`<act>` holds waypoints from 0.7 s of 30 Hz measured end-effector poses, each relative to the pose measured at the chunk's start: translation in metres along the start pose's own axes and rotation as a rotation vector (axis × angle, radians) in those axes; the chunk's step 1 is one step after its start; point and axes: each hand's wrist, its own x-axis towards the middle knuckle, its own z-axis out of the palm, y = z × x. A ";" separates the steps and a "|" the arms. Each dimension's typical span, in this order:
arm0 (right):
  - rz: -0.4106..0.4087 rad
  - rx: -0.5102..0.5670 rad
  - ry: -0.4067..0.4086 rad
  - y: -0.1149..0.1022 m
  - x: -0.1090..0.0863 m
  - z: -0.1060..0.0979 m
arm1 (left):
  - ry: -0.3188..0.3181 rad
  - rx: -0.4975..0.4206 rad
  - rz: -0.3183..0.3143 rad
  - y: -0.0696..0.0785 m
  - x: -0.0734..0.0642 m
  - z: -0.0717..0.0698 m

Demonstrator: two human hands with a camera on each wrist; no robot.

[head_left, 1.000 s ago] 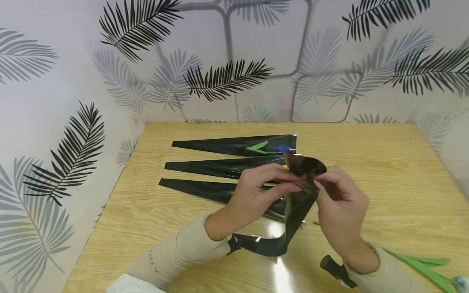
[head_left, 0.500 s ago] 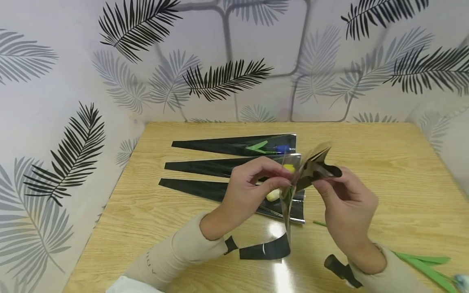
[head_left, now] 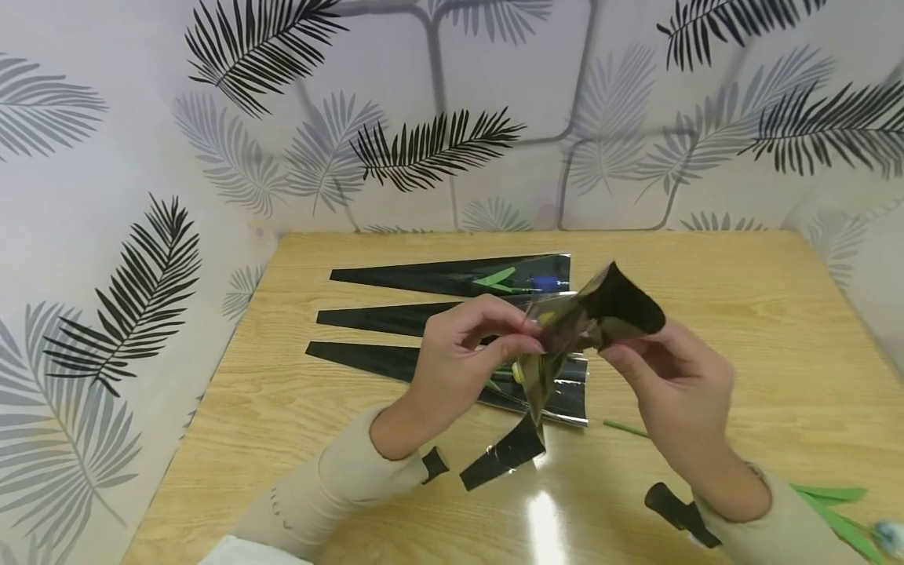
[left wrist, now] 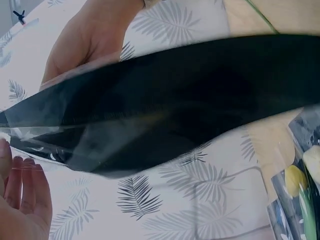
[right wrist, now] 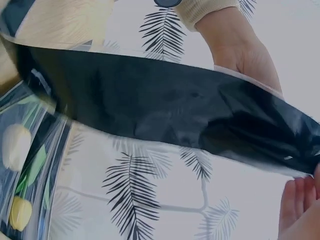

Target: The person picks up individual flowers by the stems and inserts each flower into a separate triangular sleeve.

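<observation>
A thin flower sleeve (head_left: 625,306), part black and part see-through film, hangs between both hands above the table. My left hand (head_left: 455,365) pinches one side of its wide end between thumb and fingers. On the other side, my right hand (head_left: 688,392) pinches the film's edge. Below them the sleeve's narrow black tail (head_left: 503,459) dangles, bent toward the left. Across the left wrist view the sleeve (left wrist: 175,110) stretches as a broad dark band. It likewise fills the middle of the right wrist view, where the film (right wrist: 140,100) bows.
Behind the hands lie three filled black sleeves: one with a blue flower (head_left: 544,284), a middle sleeve (head_left: 381,315), and a front sleeve (head_left: 381,365). A loose stem (head_left: 625,428) leads under the right arm to green leaves (head_left: 836,496) and a pale blue flower (head_left: 888,537).
My hands have drawn apart, the left going left and the right going slightly right. The sleeve's wide end has spread out and swung to the right, and its tail has tilted.
</observation>
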 end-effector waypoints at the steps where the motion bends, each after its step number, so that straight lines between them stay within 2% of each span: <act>1: 0.016 -0.004 -0.041 0.000 0.000 -0.003 | -0.001 0.010 0.008 0.000 0.000 -0.001; 3: 0.058 -0.021 -0.135 0.001 0.000 -0.009 | -0.006 0.030 0.022 0.001 -0.001 -0.002; 5: 0.107 -0.144 -0.226 -0.001 0.000 -0.017 | -0.019 0.048 0.036 0.001 -0.001 -0.004; 10: 0.192 -0.726 -0.451 -0.008 -0.001 -0.048 | -0.055 0.091 0.065 0.001 -0.001 -0.006; 12: 0.225 -0.884 -0.541 -0.010 -0.002 -0.065 | -0.056 0.096 0.076 0.001 -0.001 -0.007; 15: 0.318 -1.033 -0.669 -0.013 -0.005 -0.092 | -0.052 0.089 0.082 0.000 -0.002 -0.009; 18: 0.464 -1.152 -0.792 -0.016 -0.011 -0.122 | -0.053 0.087 0.077 -0.001 -0.003 -0.010; 21: 0.624 -1.228 -0.900 -0.017 -0.023 -0.154 | -0.061 0.087 0.067 -0.003 -0.004 -0.010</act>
